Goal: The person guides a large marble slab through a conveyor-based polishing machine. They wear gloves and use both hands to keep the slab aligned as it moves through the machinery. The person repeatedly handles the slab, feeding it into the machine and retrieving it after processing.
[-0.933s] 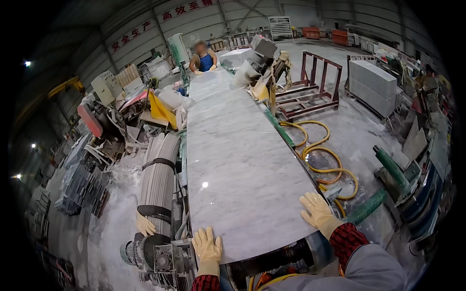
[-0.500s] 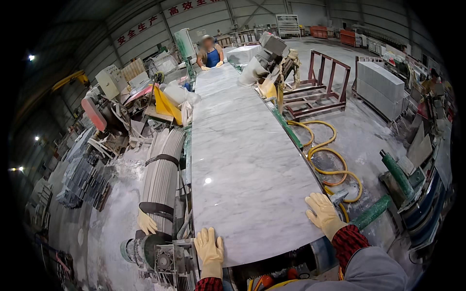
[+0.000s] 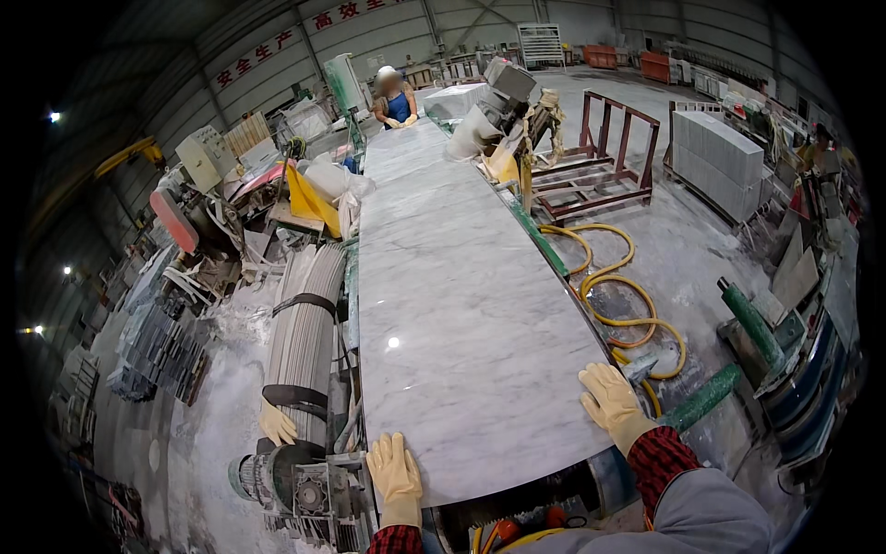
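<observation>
A long, polished white marble slab (image 3: 461, 305) with grey veining stretches away from me on a machine bed. My left hand (image 3: 395, 475), in a cream rubber glove, lies on its near left corner with the fingers extended. On the near right edge rests my right hand (image 3: 613, 404), gloved alike, its fingers spread and pointing forward. Neither hand is wrapped around anything. At the slab's far end, a co-worker (image 3: 395, 100) in a blue apron and white cap keeps both gloved hands near the edge.
A loose cream glove (image 3: 277, 423) hangs by a strapped roll of pale slats (image 3: 305, 323), above a motor (image 3: 263, 475). Yellow hose (image 3: 646, 319) coils on the floor to the right, near a dark red steel rack (image 3: 595, 152). Green bars (image 3: 703, 397) jut out at right.
My hands keep their places on the slab while the view shifts slightly. The co-worker's hands have drawn closer together at the far end.
</observation>
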`<state>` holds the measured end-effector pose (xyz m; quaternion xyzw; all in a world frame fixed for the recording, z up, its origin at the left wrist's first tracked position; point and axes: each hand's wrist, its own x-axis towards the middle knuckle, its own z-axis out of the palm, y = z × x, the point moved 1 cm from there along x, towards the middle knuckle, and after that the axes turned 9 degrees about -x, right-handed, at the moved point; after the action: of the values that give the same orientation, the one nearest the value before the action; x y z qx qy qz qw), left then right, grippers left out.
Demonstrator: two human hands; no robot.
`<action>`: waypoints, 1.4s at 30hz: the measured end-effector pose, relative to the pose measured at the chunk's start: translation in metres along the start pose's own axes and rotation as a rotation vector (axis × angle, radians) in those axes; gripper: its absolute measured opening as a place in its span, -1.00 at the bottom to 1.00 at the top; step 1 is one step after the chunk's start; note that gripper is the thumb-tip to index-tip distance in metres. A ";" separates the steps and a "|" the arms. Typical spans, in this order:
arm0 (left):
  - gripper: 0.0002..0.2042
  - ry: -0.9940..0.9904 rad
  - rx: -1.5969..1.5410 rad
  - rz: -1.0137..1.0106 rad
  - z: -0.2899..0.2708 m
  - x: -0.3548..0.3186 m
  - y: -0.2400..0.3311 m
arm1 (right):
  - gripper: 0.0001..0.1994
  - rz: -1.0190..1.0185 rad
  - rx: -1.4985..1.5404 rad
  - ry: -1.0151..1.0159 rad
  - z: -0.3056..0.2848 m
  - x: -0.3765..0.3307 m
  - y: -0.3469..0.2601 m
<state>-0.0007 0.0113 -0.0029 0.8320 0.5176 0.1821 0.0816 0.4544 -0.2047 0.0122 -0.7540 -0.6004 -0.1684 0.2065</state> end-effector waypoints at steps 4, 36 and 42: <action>-0.53 0.039 -0.007 0.042 -0.004 -0.002 0.002 | -0.52 0.004 0.006 -0.006 -0.002 0.000 0.000; -0.54 0.063 -0.028 0.013 -0.003 -0.014 0.002 | -0.55 -0.017 0.003 0.045 -0.007 -0.009 -0.004; -0.54 0.044 -0.024 0.016 -0.007 -0.016 0.003 | -0.56 -0.018 0.004 0.048 -0.014 -0.008 -0.007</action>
<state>-0.0073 -0.0045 0.0013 0.8309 0.5103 0.2073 0.0784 0.4454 -0.2171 0.0208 -0.7439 -0.6025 -0.1869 0.2208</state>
